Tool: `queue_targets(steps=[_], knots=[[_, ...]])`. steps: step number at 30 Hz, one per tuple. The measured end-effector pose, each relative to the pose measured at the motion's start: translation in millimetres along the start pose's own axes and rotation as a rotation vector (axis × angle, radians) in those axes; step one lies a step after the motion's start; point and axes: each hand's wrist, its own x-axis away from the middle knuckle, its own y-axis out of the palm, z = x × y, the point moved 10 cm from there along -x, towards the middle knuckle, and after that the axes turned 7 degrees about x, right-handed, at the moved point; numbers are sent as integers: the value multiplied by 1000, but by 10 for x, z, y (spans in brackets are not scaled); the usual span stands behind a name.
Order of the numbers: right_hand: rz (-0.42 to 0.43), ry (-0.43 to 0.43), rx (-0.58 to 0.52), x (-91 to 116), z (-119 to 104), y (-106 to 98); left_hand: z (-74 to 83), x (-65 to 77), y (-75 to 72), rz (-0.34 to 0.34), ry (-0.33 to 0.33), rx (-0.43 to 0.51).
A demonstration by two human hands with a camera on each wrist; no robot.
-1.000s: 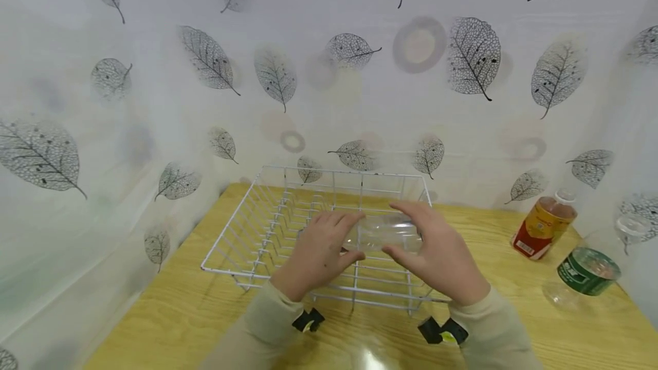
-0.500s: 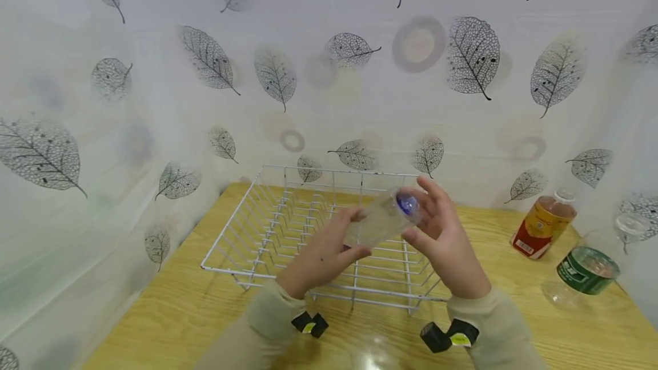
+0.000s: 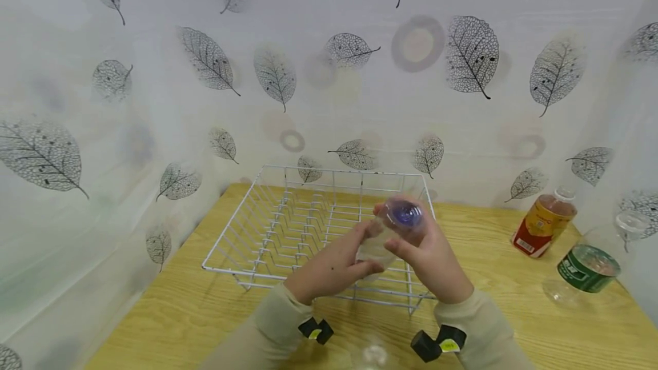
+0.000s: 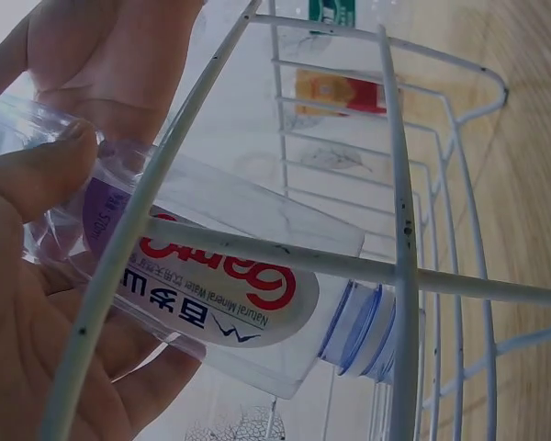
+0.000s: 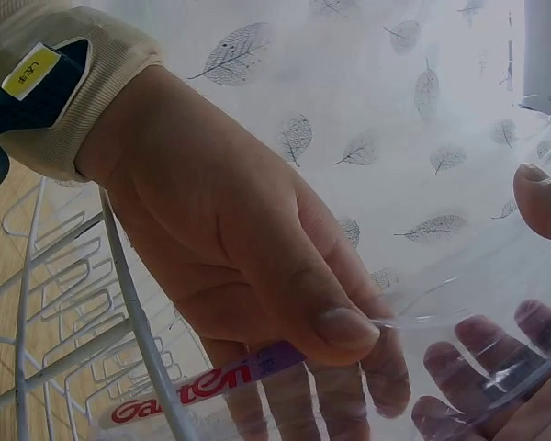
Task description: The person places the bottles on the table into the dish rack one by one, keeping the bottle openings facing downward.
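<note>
A clear plastic water bottle (image 3: 406, 214) with a white-and-purple label lies tilted between both hands, above the white wire dish rack (image 3: 361, 173). My left hand (image 3: 331, 264) grips its lower left side, thumb in front. Around the upper right part, my right hand (image 3: 429, 258) curls its fingers and thumb. Something blue shows through the end facing up. Behind the rack's wires in the left wrist view, the bottle's label (image 4: 202, 285) reads Ganten. My right hand's thumb lies across the bottle in the right wrist view, where left fingers (image 5: 468, 363) show through the plastic.
On the yellow wood-grain table (image 3: 169, 296), to the right of the rack, stand a bottle with a red-and-yellow label (image 3: 544, 226) and a clear bottle with a green label (image 3: 588, 268). A leaf-patterned curtain (image 3: 329, 113) hangs behind and at the left.
The bottle has turned from lying level to tilted, its blue-looking end now facing up. My right hand first loosened, then came down and closed round it. My left hand shifted slightly right and down.
</note>
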Motion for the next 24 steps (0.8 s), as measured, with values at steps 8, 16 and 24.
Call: queue_targets(steps=[8,16,24], knots=[[8,20,23,-12,-5,-54,14,31,-58,14,-17,-102],[22,34,-6,-24,6,-113,-1,107,-309,91,-46,-272],[57,49,34,-28,25,-198,-208,313,-619,114,-80,-382]])
